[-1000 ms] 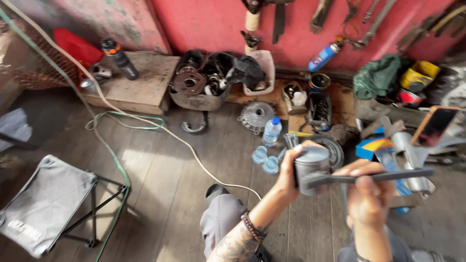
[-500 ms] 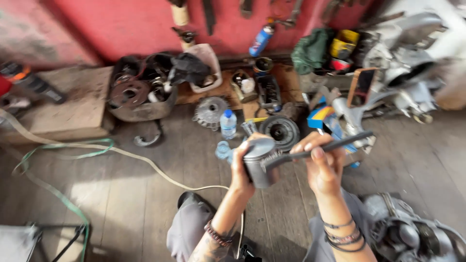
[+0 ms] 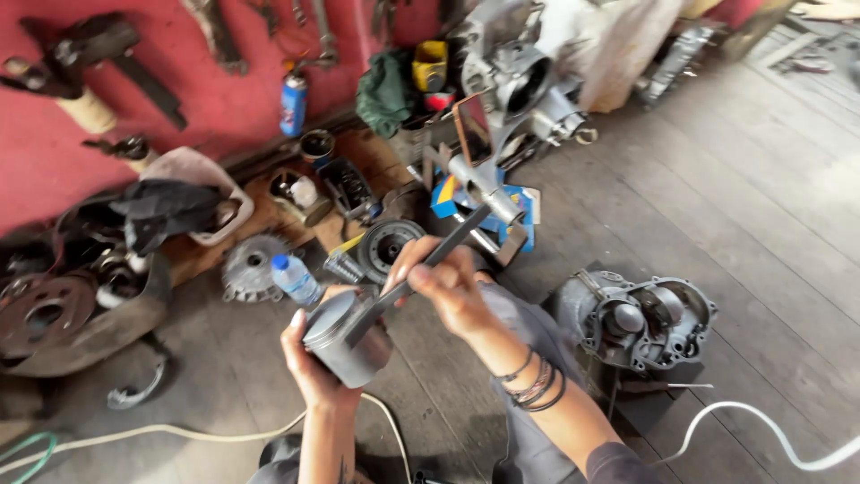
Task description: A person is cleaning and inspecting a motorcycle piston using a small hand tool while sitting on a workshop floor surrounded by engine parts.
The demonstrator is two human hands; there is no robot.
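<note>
grey metal piston [image 3: 348, 345] sits in the left hand [image 3: 309, 358], fingers wrapped round its lower side, held above the wooden floor [image 3: 717, 197]. right hand [image 3: 448, 285] closed around a flat dark file [image 3: 421, 273], its tip lying on the piston crown. small water bottle [image 3: 294, 280] just beyond the piston. engine casing [image 3: 640, 321] on the floor to the right, well apart.

- Floor [image 3: 761, 197] right of hands [image 3: 448, 287] was open.
- Engine casing [image 3: 640, 318] sat close at right.
- Water bottle [image 3: 294, 280], gear parts [image 3: 251, 267] crowded the far left.
</note>
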